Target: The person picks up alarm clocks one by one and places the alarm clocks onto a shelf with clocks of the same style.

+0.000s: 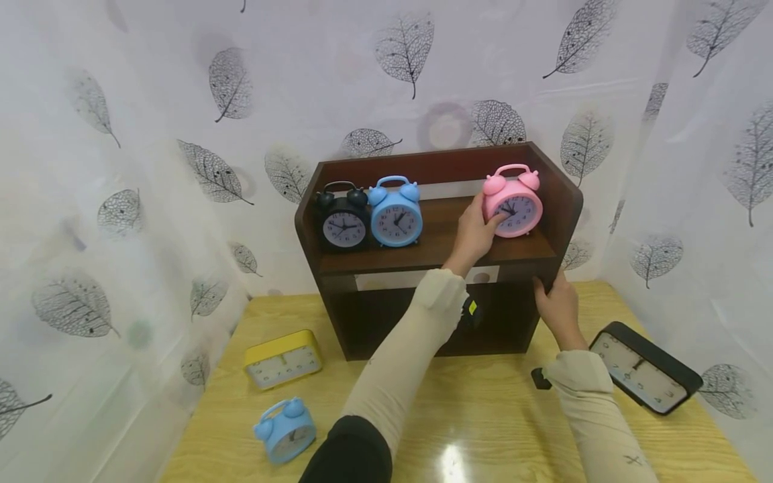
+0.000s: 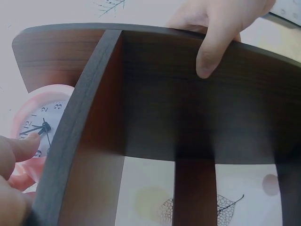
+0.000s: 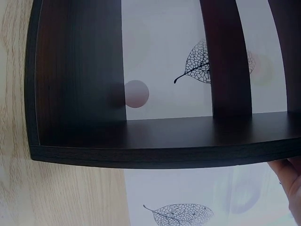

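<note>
On the top shelf of a dark brown wooden rack (image 1: pixel 447 243), a pink twin-bell alarm clock (image 1: pixel 518 213) stands at the right end. My left hand (image 1: pixel 473 231) pinches its left side, the thumb over the edge of its dial (image 2: pixel 52 113). Lower down, my right hand (image 1: pixel 558 310) grips the rack's right side panel; in the left wrist view its thumb (image 2: pixel 209 59) lies on the panel's inner face. Farther left on the same shelf stand a black twin-bell alarm clock (image 1: pixel 344 228) and a light blue one (image 1: pixel 396 220), side by side.
On the wood-grain table (image 1: pixel 241 463) sit a yellow clock (image 1: pixel 284 359) and another blue alarm clock (image 1: pixel 286 433) at left. A large black-framed clock (image 1: pixel 643 369) and a small black piece (image 1: pixel 540 379) lie at right. A leaf-patterned curtain (image 1: pixel 326 80) hangs behind the rack.
</note>
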Tool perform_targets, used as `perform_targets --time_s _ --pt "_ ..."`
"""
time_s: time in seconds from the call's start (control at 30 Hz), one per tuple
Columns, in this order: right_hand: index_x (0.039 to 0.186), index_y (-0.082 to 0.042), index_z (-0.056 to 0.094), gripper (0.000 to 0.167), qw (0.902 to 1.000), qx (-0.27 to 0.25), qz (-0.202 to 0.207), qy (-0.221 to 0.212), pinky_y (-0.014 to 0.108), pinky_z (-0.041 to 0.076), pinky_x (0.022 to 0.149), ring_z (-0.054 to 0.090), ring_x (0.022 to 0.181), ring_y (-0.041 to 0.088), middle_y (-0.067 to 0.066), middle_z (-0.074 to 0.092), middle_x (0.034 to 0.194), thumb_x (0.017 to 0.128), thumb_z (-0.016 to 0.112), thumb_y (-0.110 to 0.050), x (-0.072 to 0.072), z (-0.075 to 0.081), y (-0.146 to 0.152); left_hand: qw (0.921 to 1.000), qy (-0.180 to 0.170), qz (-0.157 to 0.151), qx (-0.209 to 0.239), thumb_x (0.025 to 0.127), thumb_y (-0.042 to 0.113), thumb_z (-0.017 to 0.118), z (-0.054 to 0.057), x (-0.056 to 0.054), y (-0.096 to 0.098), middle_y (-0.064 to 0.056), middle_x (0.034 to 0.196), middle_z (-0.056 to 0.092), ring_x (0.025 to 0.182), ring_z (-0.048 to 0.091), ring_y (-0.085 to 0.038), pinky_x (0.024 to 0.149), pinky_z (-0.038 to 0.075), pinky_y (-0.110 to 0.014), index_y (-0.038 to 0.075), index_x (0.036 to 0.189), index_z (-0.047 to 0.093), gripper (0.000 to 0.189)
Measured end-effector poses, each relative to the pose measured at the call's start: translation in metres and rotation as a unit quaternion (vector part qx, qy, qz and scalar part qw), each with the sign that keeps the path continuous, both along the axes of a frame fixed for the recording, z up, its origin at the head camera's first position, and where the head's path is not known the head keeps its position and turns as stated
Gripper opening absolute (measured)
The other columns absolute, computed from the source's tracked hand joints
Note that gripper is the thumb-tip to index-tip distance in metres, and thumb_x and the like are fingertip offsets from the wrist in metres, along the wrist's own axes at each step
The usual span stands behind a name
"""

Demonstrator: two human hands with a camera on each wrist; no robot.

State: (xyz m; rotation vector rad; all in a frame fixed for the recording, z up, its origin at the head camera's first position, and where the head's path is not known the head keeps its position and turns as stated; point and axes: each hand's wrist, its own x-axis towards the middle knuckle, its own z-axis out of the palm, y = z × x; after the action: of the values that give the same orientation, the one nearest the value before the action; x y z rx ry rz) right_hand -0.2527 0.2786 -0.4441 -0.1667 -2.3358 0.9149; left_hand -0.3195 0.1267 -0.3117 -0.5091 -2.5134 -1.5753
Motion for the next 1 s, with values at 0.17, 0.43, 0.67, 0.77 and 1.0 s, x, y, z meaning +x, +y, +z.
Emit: perform_targets --time_s 0.17,0.43,0.67,0.77,1.0 --pt "0.119 0.015 0.043 0.042 1.0 0.0 0.001 -0.01 0.064 0.038 0.078 0.05 0.091 0.062 0.046 0.054 0.101 0.089 0.054 -0.012 0.0009 0.0011 -0.0007 1.0 0.001 0.002 -0.008 0.09 0.02 0.06 -0.0001 -0.0008 0.0016 -0.003 0.134 0.056 0.123 0.054 -0.015 0.103 0.042 -0.025 0.014 0.14 0.04 0.054" --pt "0.119 0.015 0.043 0.042 0.9999 0.0 0.001 -0.012 0.065 0.037 0.078 0.05 0.092 0.063 0.046 0.054 0.101 0.089 0.053 -0.012 0.0014 0.0016 -0.0007 0.9999 0.006 0.001 -0.014 0.09 0.02 0.06 0.0002 -0.0019 0.0029 -0.003 0.133 0.056 0.123 0.054 -0.015 0.103 0.041 -0.025 0.014 0.14 0.04 0.054" --pt "0.119 0.014 0.043 0.041 0.9999 -0.004 0.002 -0.014 0.065 0.037 0.079 0.05 0.093 0.062 0.046 0.054 0.102 0.089 0.053 -0.012 0.0014 0.0012 -0.0004 0.9998 0.007 -0.009 -0.015 0.091 0.02 0.06 0.0009 -0.0024 0.0032 -0.004 0.133 0.056 0.123 0.054 -0.015 0.103 0.041 -0.025 0.013 0.139 0.04 0.053" --pt "0.12 0.014 0.043 0.041 0.9999 -0.005 0.002 -0.016 0.065 0.037 0.079 0.05 0.093 0.063 0.046 0.054 0.103 0.089 0.053 -0.011 0.0013 0.0015 -0.0005 0.9998 0.003 -0.011 -0.016 0.091 0.02 0.06 0.0003 -0.0039 0.0035 -0.003 0.135 0.055 0.124 0.053 -0.015 0.104 0.041 -0.025 0.013 0.141 0.039 0.055" --pt "0.12 0.014 0.043 0.042 0.9999 -0.005 0.003 -0.012 0.065 0.037 0.079 0.05 0.093 0.063 0.046 0.053 0.103 0.089 0.053 -0.011 0.0014 0.0023 -0.0009 0.9998 -0.005 -0.013 -0.017 0.09 0.02 0.06 -0.0007 -0.0079 0.0043 -0.002 0.137 0.053 0.125 0.052 -0.014 0.105 0.039 -0.024 0.015 0.142 0.037 0.057"
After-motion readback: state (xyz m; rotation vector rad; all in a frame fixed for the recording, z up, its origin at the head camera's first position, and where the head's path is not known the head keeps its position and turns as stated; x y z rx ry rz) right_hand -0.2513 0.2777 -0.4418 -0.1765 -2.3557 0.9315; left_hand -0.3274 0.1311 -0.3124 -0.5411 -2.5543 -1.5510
